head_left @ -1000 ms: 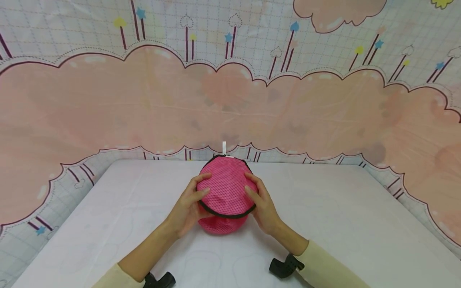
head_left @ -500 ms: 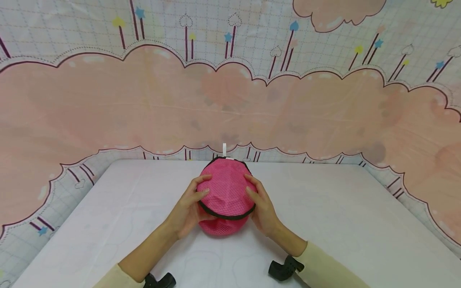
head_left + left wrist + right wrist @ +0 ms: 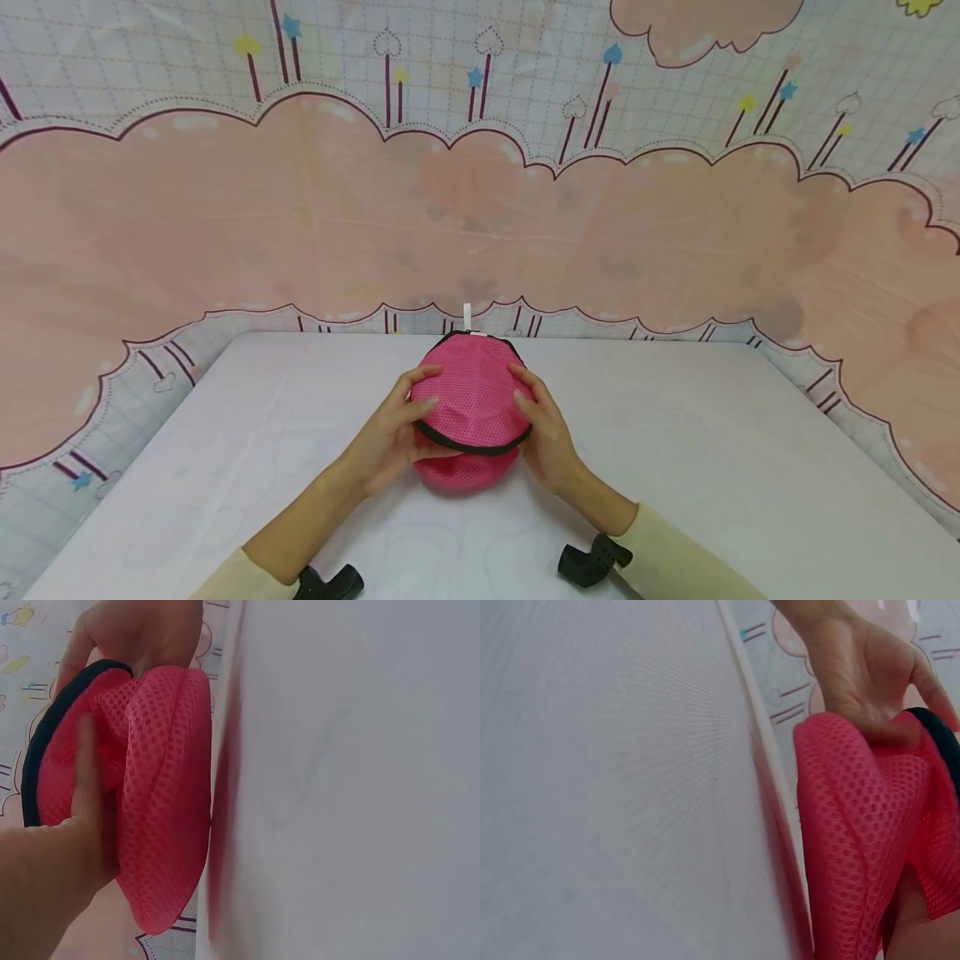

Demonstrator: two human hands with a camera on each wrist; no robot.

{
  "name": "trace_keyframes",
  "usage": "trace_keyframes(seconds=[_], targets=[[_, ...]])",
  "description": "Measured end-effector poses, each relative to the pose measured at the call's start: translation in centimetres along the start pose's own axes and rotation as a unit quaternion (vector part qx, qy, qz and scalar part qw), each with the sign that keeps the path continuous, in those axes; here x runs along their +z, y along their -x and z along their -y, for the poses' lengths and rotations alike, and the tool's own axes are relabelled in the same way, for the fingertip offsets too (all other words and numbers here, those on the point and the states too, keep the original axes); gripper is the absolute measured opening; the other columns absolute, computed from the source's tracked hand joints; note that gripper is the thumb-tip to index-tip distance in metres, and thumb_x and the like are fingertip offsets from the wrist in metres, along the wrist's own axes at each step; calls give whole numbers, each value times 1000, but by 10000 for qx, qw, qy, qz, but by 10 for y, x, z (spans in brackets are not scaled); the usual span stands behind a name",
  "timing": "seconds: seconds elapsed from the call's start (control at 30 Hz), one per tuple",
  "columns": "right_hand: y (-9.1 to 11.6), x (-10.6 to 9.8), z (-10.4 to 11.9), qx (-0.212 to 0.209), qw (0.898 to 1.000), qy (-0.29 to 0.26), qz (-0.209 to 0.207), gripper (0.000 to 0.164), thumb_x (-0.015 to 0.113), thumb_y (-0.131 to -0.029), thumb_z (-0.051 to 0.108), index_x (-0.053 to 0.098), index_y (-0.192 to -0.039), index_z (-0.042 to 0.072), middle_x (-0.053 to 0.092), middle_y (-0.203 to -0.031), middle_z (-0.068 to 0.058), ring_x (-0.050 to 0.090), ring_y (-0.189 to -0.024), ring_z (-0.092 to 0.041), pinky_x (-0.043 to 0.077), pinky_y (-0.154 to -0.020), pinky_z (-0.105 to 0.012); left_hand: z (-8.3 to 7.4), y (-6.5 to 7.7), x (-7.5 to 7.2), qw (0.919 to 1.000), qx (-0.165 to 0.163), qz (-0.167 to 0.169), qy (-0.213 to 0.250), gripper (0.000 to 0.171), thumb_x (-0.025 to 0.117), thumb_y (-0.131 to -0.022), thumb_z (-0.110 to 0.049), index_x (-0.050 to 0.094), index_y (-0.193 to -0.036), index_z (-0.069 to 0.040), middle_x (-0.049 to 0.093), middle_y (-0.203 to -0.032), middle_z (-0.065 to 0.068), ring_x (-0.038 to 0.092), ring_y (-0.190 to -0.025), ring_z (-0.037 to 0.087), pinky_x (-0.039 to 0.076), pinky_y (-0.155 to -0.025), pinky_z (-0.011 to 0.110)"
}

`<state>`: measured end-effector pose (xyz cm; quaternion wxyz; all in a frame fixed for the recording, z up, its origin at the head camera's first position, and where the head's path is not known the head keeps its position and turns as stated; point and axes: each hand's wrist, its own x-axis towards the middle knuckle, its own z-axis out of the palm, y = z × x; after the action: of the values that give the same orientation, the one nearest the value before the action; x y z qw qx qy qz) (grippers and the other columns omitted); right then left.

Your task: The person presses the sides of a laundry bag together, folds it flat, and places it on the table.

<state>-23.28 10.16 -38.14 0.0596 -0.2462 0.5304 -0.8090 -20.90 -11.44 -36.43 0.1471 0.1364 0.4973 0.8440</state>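
A round pink mesh bag [image 3: 476, 400] with black edging stands near the middle of the table, a white tab [image 3: 467, 317] sticking up from its top. My left hand [image 3: 393, 433] grips its left side, thumb over the front panel and some fingers under the black edge. On the opposite side my right hand [image 3: 551, 429] holds it the same way, its thumb on the front. In the left wrist view, the lower mesh part [image 3: 165, 802] bulges below the gap under the edging. Fingers of both hands reach into that gap and are partly hidden.
A white cloth covers the table [image 3: 712, 433]. Behind it hangs a printed backdrop [image 3: 480, 225] with peach clouds and candles. Black wrist-worn camera mounts [image 3: 592, 560] sit at both sleeves.
The bag's top and white tab have come down slightly. My left fingers reach a little further right under the black edge. Both hands keep their hold.
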Motion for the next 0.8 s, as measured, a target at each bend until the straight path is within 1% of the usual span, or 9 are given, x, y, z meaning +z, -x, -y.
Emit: trace_keyframes(seconds=[0.07,0.13,0.27,0.33,0.4,0.57,0.73,0.8], targets=[[0,0,-1,14,10000,25,-37,51,33,-101,13,20,-148,0,26,-147,-13,40,-123,-18,40,-97,-28,0,1,1,9994,-7,149,323,45,38,-101,-12,23,-143,-20,22,-146,15,34,-128,38,43,-90,59],[0,0,-1,29,10000,30,-46,51,32,-101,14,20,-148,0,26,-147,-13,40,-123,-19,39,-97,-28,0,2,2,9985,7,237,493,46,37,-101,-11,21,-143,-19,18,-148,16,30,-131,40,41,-92,61],[1,1,-2,17,10000,-42,-59,51,32,-100,13,21,-148,-1,26,-148,-13,38,-125,-19,36,-99,-28,0,3,6,9983,103,221,532,45,34,-101,-11,21,-143,-19,16,-150,16,27,-133,39,39,-93,61],[1,1,-3,20,9999,-109,-58,51,31,-100,13,20,-148,0,26,-148,-12,38,-125,-19,36,-100,-28,1,4,7,9983,190,189,513,43,33,-101,-12,22,-142,-20,16,-150,14,27,-132,38,38,-94,61],[1,2,-2,36,9999,-138,-36,51,30,-100,12,20,-149,0,26,-148,-12,37,-125,-19,37,-99,-28,2,4,7,9982,312,194,476,41,32,-101,-13,24,-141,-20,17,-148,12,28,-130,36,38,-94,58],[1,2,-1,195,9998,-65,49,54,31,-99,16,19,-150,4,24,-150,-10,37,-125,-20,40,-96,-29,5,3,6,9971,588,183,440,40,30,-100,-13,24,-140,-18,20,-145,9,31,-127,30,37,-97,47],[2,2,0,290,9995,59,107,55,33,-100,18,16,-151,8,19,-153,-10,33,-128,-23,41,-96,-30,6,2,6,9966,631,54,518,40,32,-100,-13,26,-139,-18,21,-145,8,28,-130,29,33,-100,44],[2,2,0,288,9995,50,136,56,33,-100,18,15,-152,8,17,-153,-10,29,-131,-25,40,-98,-30,7,1,6,9965,620,22,558,39,34,-100,-13,28,-138,-19,20,-145,7,27,-130,29,33,-101,44]])
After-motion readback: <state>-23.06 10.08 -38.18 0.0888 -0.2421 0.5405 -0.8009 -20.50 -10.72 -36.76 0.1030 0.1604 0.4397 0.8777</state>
